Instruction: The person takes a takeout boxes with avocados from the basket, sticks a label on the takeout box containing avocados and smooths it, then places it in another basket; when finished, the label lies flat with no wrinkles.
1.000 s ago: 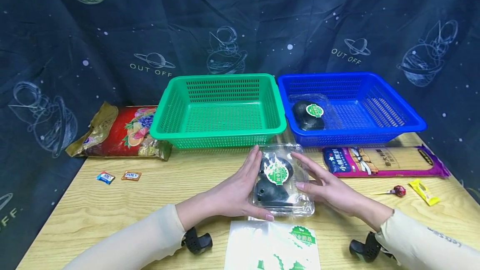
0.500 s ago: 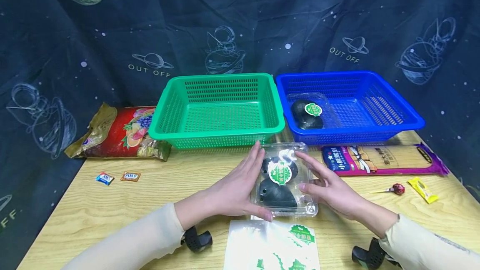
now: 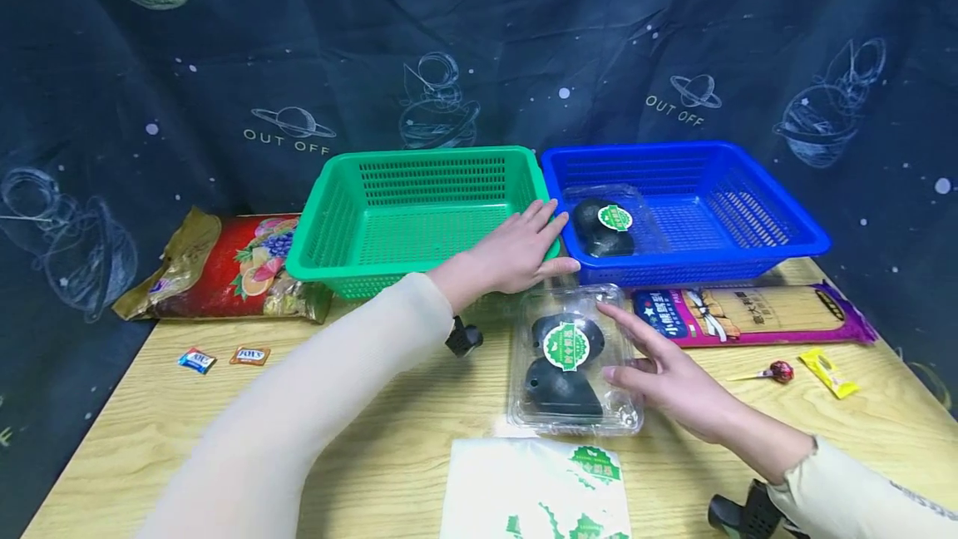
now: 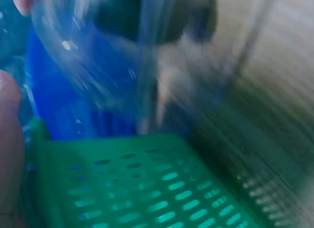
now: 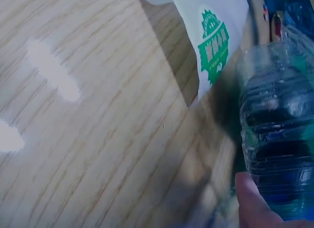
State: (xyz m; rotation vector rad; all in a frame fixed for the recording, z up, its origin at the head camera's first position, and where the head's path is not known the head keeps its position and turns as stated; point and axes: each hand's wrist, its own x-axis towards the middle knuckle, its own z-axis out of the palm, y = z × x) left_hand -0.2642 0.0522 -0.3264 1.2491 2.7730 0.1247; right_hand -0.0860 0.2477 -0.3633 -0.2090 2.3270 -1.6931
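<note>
A clear plastic fruit box [image 3: 621, 331] with two dark, avocado-like pieces [image 3: 557, 385] inside stands in the middle of the table. On its lid is a round green-and-white label [image 3: 566, 346]. My right hand [image 3: 674, 381] holds the box by its right side, thumb and index finger at the lid's edge; the other fingers are partly hidden. My left hand [image 3: 524, 248], fingers stretched out, lies over the front right corner of the green basket [image 3: 374, 281], beside the blue basket [image 3: 696, 269]. Blur covers much of the left wrist view.
A second fruit box [image 3: 651, 223] sits in the blue basket. A label sheet [image 3: 516, 481] lies in front. To the right are a pasta pack [image 3: 771, 314], a lollipop [image 3: 782, 371] and a yellow sweet [image 3: 828, 373]. Leftward lie a red bag [image 3: 239, 264] and two small sweets [image 3: 249, 354].
My left hand has let go of the fruit box and moved up to the green basket's corner. The box has shifted slightly right with my right hand still at its side.
</note>
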